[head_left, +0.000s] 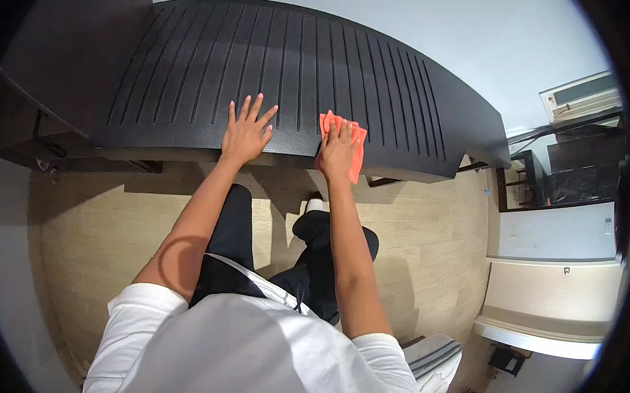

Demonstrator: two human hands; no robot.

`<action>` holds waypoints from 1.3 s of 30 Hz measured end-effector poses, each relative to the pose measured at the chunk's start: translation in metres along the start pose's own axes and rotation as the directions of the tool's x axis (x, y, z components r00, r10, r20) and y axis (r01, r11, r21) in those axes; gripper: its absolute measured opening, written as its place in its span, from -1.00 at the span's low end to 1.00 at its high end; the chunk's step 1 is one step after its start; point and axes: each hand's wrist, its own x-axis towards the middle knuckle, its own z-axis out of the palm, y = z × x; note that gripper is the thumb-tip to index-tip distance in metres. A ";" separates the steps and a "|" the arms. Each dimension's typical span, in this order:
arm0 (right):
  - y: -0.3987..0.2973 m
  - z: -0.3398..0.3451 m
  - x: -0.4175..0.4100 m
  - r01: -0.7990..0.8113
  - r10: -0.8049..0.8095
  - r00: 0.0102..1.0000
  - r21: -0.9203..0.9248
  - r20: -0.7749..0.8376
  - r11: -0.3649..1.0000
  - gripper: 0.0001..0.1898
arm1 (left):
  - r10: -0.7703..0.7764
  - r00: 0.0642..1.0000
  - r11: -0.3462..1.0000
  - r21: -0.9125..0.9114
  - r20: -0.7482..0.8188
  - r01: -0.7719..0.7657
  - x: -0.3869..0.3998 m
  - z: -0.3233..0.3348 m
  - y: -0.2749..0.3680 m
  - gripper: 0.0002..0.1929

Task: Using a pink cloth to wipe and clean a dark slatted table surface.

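Before me stands a long black bench-like surface (294, 64) with parallel grooves running across its top. My left hand (246, 132) rests on its near part with the fingers spread, holding nothing. To the right, my right hand (339, 147) presses on an orange-red cloth (357, 140) at the near edge. Folds of the cloth show around the fingers, and one corner hangs over the edge. The palm side of the right hand is hidden.
A dark panel (79, 44) rises at the left end, and a pale wall (459, 34) stands behind. A mirror (558, 170) is on the right. A striped, light-coloured padded item (434, 360) lies at the lower right. My legs and shoe are below the edge.
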 end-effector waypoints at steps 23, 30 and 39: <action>0.024 0.001 -0.037 0.186 -0.152 0.979 0.276 -0.138 0.943 -0.60 | -0.012 1.000 1.000 0.014 0.012 0.012 -0.003 -0.001 -0.002 -0.46; -0.043 0.011 -0.046 0.035 0.006 0.984 0.222 -0.180 0.974 -0.56 | -0.002 1.000 1.000 -0.009 -0.024 0.002 -0.001 0.001 -0.001 -0.45; 0.007 0.010 -0.051 0.029 0.081 0.918 0.268 -0.389 0.963 -0.63 | 0.010 0.998 1.000 -0.023 -0.054 -0.011 0.003 0.002 0.001 -0.46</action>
